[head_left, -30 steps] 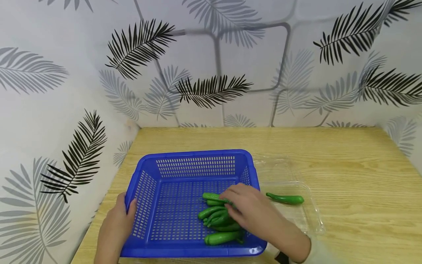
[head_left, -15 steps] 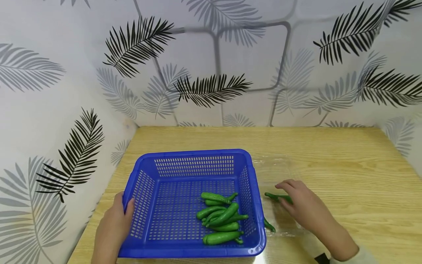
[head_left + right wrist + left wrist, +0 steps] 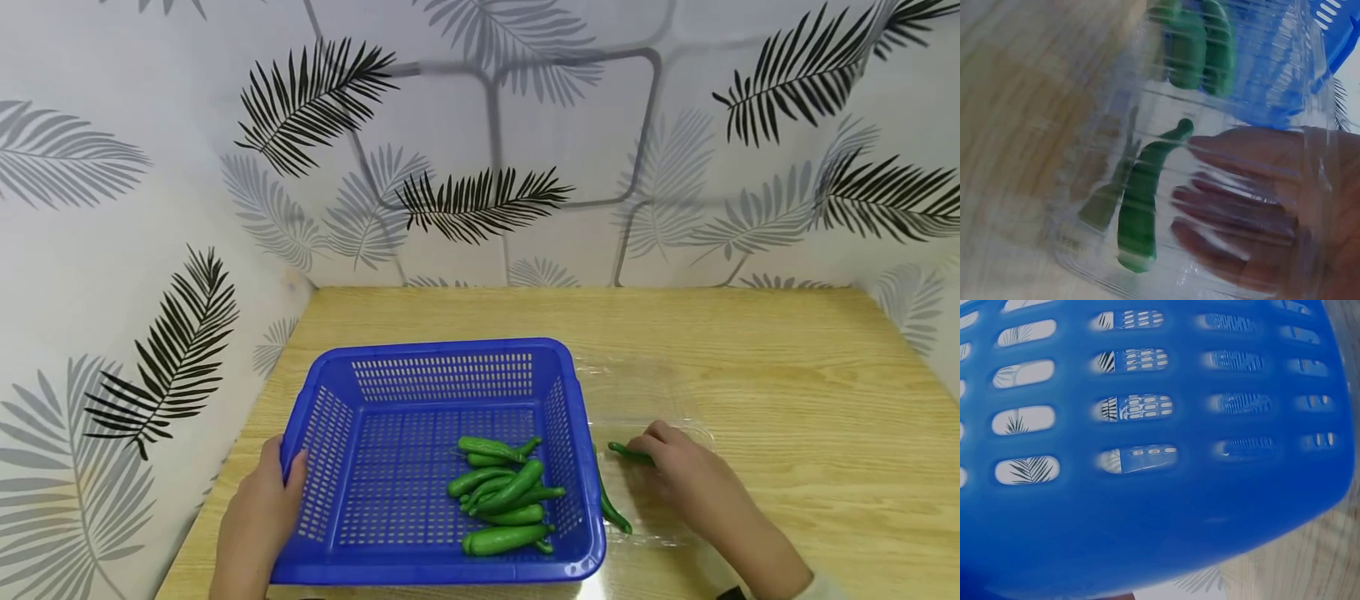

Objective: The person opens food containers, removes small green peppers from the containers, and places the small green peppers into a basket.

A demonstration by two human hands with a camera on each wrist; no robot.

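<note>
My left hand (image 3: 258, 508) grips the left rim of a blue plastic basket (image 3: 438, 575), thumb over the inside. Its perforated wall (image 3: 1116, 512) fills the left wrist view, where the hand is hidden. Several green peppers (image 3: 517, 492) lie in the basket's right half. My right hand (image 3: 682, 471) reaches into a clear plastic box (image 3: 633, 387) beside it. There its fingertips point at a green pepper (image 3: 1141, 200), with the thumb by the stem end. In the right wrist view a small gap shows between the lower fingertips and this pepper, seen through the box wall.
Another green pepper (image 3: 615, 512) lies in the box, close against the basket's right side and partly hidden by it. Both containers stand on a wood-grain table (image 3: 810, 392). Behind is a wall (image 3: 555, 250) with a leaf pattern.
My right hand has gone from over the basket's peppers to the pepper in the clear box on the right, reaching lower there now. The left hand keeps its hold on the basket.
</note>
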